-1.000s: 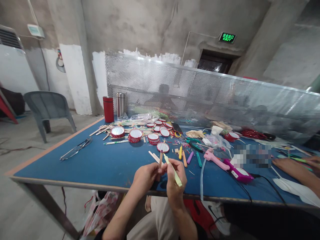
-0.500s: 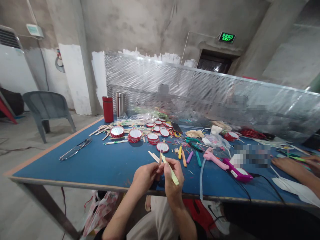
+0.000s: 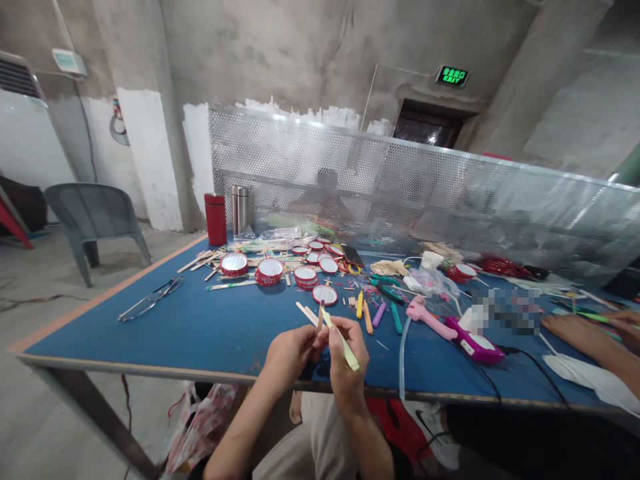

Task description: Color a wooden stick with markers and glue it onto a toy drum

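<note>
1. My left hand [image 3: 290, 357] pinches the wooden stick [image 3: 321, 318] over the front of the bench [image 3: 200, 327]; a loose pinch could let it twist.
2. My right hand [image 3: 357, 340] wraps the pale pen [image 3: 349, 357]; pushing too hard could make its tip slip.

Workshop, by its bare concrete wall [image 3: 280, 53], 1 exit sign [image 3: 453, 76] and cluttered blue worktable [image 3: 210, 333].
</note>
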Available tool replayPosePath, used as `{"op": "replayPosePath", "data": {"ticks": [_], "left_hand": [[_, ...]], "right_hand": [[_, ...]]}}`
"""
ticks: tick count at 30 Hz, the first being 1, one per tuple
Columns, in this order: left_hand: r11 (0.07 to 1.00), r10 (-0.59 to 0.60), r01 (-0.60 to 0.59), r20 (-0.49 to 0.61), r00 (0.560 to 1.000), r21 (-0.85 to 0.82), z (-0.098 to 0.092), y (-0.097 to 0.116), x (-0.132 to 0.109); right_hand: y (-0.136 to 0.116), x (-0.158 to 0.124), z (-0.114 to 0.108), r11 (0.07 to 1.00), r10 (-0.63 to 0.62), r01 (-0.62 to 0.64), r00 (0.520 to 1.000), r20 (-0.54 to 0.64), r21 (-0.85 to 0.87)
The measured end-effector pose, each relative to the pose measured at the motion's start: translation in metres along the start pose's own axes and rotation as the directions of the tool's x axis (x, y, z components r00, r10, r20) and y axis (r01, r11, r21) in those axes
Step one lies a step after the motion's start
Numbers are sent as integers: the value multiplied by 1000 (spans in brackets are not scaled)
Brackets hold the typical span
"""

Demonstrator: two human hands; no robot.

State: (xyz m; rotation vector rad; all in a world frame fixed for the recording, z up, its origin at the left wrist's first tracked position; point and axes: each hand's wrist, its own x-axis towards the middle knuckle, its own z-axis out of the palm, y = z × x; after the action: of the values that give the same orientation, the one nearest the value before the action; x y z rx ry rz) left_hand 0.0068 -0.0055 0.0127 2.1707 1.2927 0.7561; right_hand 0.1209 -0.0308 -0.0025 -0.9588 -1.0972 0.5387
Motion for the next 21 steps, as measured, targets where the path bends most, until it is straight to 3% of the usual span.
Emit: {"op": "replayPosePath", "data": {"ticks": [11,21], "left_hand": [[999,8,-7,29,1000,-42,-3,3,-1],[1000,7,-7,16,1000,3,-2,1,0]], "right_hand": [[-8,-1,1,996,-9,15,998,-70,85],[-3,-1,0,1000,-9,9,1000,10,19]]}}
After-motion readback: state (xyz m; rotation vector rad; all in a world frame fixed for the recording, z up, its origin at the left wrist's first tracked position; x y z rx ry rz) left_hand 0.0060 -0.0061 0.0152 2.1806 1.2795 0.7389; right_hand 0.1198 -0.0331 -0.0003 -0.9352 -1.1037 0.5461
